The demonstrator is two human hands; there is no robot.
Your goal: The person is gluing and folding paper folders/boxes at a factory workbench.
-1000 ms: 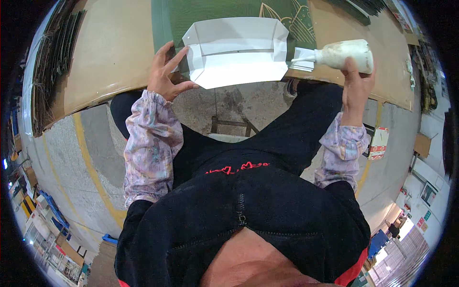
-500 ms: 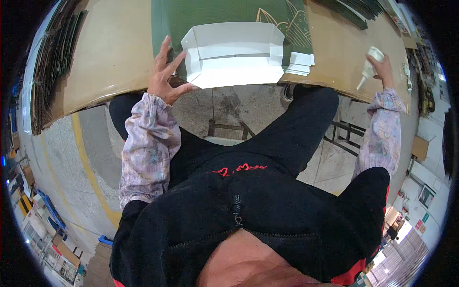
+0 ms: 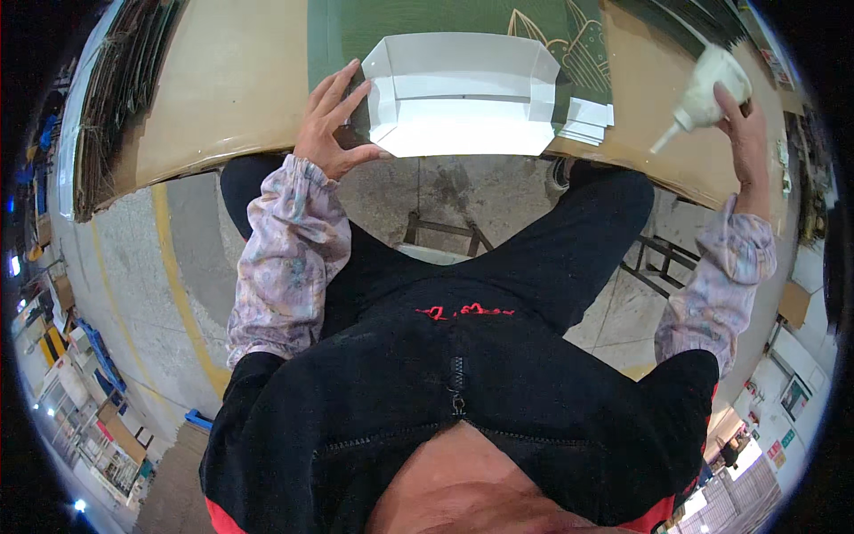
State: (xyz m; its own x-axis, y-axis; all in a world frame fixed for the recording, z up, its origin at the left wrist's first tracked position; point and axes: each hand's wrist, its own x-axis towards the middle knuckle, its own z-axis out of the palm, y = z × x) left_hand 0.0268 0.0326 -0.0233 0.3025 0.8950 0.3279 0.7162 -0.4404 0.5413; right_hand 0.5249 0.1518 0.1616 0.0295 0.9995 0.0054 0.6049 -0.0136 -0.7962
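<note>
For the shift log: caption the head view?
Left hand steadies white folded card; right hand holds glue bottle.

The right hand [image 3: 745,125] has swung outward. A second ago it held the white squeeze bottle [image 3: 705,91] just beside the right end of the folded white cardboard piece [image 3: 463,96], its nozzle lying sideways toward the small stack of white cards [image 3: 587,120]. Half a second ago hand and bottle were far out to the right of the cardboard piece. Now the hand grips the bottle well to the right of the cardboard piece, nozzle tilted down and toward it. The left hand's fingers [image 3: 342,89], earlier spread at the cardboard piece's left edge, now lie closer together there.
</note>
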